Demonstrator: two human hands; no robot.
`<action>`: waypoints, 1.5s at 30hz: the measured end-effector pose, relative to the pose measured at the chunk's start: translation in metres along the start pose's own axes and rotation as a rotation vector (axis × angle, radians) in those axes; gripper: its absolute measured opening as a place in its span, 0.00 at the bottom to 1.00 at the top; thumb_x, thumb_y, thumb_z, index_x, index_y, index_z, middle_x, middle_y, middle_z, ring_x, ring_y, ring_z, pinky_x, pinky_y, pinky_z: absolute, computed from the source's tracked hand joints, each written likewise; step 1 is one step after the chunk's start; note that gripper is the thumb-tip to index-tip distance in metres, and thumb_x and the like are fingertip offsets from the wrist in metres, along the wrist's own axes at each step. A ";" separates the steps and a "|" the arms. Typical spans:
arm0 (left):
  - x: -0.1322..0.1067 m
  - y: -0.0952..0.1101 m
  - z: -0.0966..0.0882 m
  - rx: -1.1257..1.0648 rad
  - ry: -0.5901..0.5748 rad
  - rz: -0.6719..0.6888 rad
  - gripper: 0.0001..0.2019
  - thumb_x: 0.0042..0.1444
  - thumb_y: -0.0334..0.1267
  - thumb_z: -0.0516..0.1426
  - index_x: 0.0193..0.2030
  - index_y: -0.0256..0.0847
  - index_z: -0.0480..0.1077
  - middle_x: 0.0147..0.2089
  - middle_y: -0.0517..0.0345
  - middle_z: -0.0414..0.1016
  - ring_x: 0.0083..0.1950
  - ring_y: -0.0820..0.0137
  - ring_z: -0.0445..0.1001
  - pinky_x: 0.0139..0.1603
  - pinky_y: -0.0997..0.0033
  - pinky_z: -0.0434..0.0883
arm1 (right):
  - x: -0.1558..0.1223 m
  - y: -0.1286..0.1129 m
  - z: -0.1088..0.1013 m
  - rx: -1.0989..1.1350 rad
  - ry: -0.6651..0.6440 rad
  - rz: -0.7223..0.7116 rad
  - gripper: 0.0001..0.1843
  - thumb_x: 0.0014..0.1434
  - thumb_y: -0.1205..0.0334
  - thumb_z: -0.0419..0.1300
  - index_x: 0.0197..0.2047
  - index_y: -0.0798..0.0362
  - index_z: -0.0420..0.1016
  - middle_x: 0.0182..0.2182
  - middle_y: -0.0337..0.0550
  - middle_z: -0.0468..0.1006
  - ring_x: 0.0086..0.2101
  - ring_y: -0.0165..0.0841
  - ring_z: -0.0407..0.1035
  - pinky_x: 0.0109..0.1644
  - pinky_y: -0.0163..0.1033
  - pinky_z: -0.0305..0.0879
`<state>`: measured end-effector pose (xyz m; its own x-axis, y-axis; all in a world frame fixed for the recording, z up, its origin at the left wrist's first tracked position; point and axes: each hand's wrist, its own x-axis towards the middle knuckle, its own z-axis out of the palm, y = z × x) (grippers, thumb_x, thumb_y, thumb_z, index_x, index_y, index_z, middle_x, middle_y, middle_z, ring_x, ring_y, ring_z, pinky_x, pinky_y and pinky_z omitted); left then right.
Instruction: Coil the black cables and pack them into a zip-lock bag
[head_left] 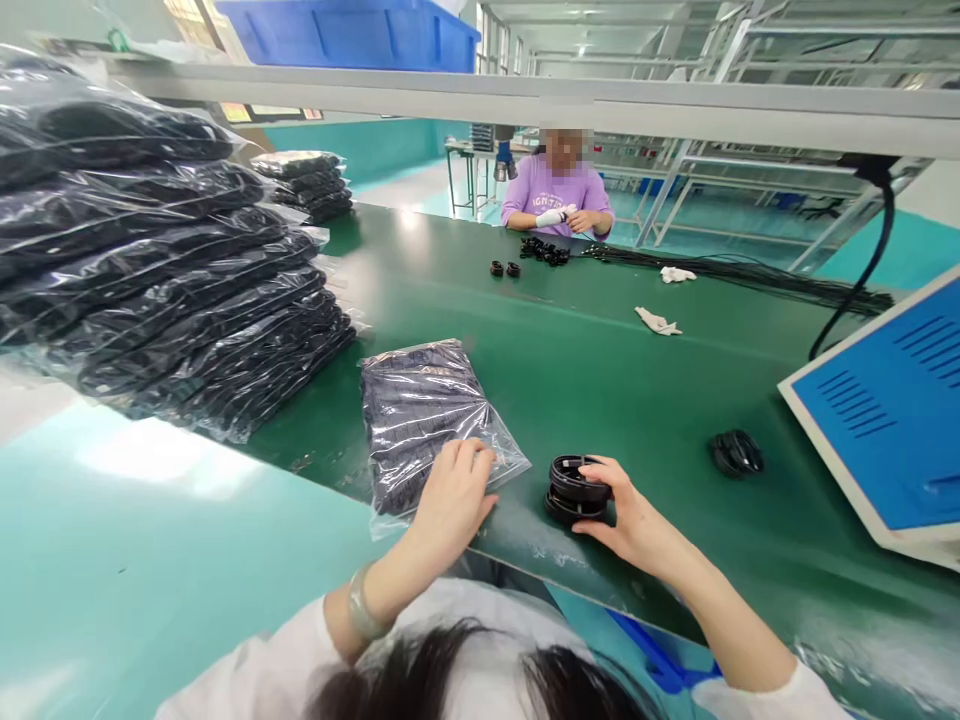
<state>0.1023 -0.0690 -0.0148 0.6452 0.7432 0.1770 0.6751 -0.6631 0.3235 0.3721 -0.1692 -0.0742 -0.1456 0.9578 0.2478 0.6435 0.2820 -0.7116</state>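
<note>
My left hand [452, 497] rests on the near end of a clear plastic bag [424, 412] of black coiled cables, fingers curled and pinching its edge. My right hand [628, 508] is wrapped around a small stack of coiled black cables [574, 487] standing on the green table [600, 380] just right of the bag. Both hands are close to the table's near edge.
A tall pile of filled bags [165, 270] stands at the left, a smaller pile [307, 183] farther back. A loose black coil [736, 452] lies to the right, near a blue and white machine [885, 410]. Across the table sits a person in purple [556, 195] with coils, long cables [750, 272] and white rags [658, 320].
</note>
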 end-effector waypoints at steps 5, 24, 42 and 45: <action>0.020 -0.020 -0.024 0.241 -0.252 0.060 0.08 0.62 0.28 0.54 0.45 0.37 0.73 0.44 0.48 0.76 0.47 0.55 0.74 0.45 0.59 0.71 | -0.001 0.005 0.003 0.075 0.060 0.012 0.31 0.61 0.63 0.64 0.63 0.38 0.58 0.61 0.46 0.65 0.58 0.41 0.68 0.60 0.50 0.69; 0.074 -0.007 -0.028 -0.151 -0.075 -0.029 0.07 0.56 0.30 0.56 0.32 0.37 0.76 0.27 0.58 0.78 0.27 0.71 0.72 0.30 0.74 0.62 | 0.076 -0.092 0.112 0.486 0.897 0.458 0.43 0.50 0.55 0.70 0.62 0.49 0.52 0.58 0.55 0.66 0.54 0.44 0.68 0.59 0.52 0.68; 0.056 -0.033 0.008 -0.257 -0.055 0.089 0.19 0.62 0.27 0.49 0.55 0.36 0.75 0.59 0.48 0.76 0.59 0.62 0.72 0.64 0.59 0.65 | 0.103 -0.054 0.106 0.292 0.689 0.462 0.37 0.55 0.50 0.63 0.64 0.51 0.58 0.60 0.56 0.67 0.58 0.47 0.65 0.62 0.54 0.62; 0.050 -0.033 0.013 -0.231 -0.063 0.117 0.20 0.63 0.28 0.48 0.56 0.37 0.74 0.61 0.50 0.76 0.59 0.61 0.70 0.64 0.57 0.66 | 0.102 -0.052 0.094 0.307 0.666 0.450 0.33 0.54 0.48 0.64 0.60 0.51 0.64 0.56 0.54 0.72 0.54 0.45 0.68 0.60 0.52 0.64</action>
<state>0.1163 -0.0111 -0.0284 0.7400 0.6508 0.1700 0.4995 -0.7009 0.5092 0.2528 -0.0806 -0.0737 0.6079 0.7766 0.1654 0.2887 -0.0221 -0.9572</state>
